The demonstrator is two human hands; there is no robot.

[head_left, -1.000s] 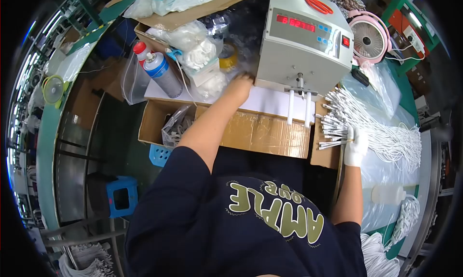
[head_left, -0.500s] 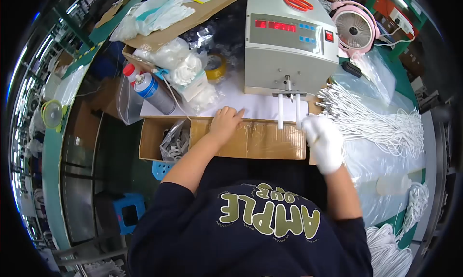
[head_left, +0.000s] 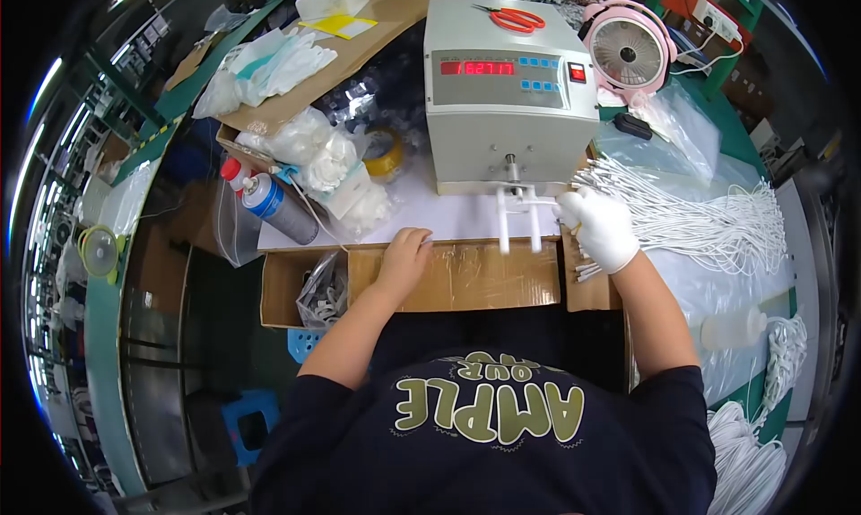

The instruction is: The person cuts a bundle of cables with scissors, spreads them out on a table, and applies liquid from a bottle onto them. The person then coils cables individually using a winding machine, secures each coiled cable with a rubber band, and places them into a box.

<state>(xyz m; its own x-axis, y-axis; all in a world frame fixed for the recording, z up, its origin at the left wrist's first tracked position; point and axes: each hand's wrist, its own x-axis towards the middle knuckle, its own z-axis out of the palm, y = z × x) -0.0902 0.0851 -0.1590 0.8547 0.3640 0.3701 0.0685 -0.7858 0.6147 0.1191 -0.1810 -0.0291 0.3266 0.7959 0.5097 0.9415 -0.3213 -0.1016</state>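
Just left of my gloved right grip, the nearer hand, two white prongs point toward me; white cables lie right; whether it clamps one, I cannot tell.

Right hand now beside the white prongs, left hand farther from the machine
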